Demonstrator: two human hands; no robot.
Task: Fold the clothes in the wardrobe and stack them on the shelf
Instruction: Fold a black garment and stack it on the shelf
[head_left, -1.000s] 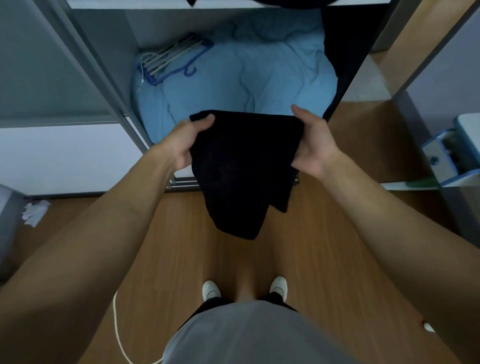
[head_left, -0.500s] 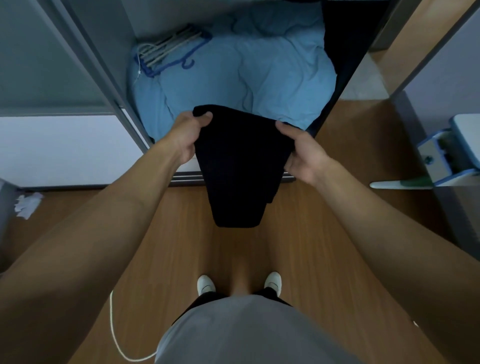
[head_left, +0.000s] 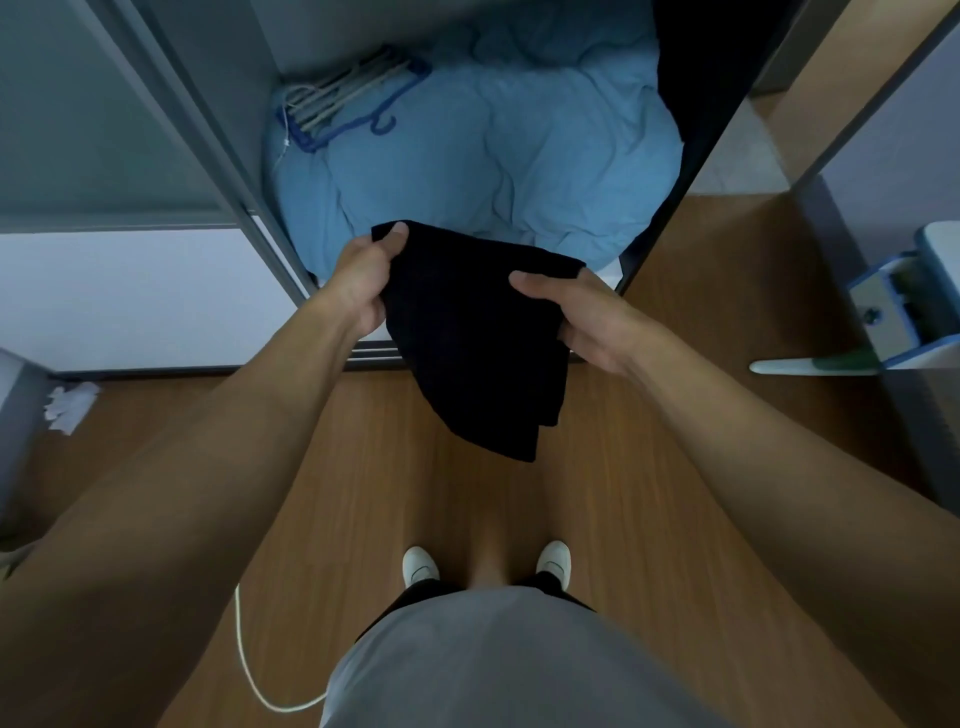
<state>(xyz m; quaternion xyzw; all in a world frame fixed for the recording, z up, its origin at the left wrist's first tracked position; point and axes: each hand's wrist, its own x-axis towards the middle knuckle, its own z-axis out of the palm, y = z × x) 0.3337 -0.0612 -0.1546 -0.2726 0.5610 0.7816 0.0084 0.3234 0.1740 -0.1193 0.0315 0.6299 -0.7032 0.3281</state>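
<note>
A black garment (head_left: 467, 338), folded over on itself, hangs in the air in front of the open wardrobe (head_left: 218, 156). My left hand (head_left: 363, 280) grips its top left corner with the thumb on top. My right hand (head_left: 576, 312) holds the right edge, thumb lying across the cloth. The loose lower end droops toward the wooden floor. Behind it, a crumpled light blue quilt (head_left: 493, 156) fills the wardrobe's bottom. A dark garment (head_left: 696, 78) hangs at the wardrobe's right side.
A bundle of hangers (head_left: 343, 98) lies on the quilt at the back left. A white sliding door (head_left: 130, 296) stands left, crumpled paper (head_left: 70, 405) on the floor by it. A blue-and-white object (head_left: 893, 306) juts in at right. A white cord (head_left: 249, 665) trails near my feet.
My hands have come closer together and the garment is folded narrower. My right hand dropped lower and leftward, tilting the top edge down to the right.
</note>
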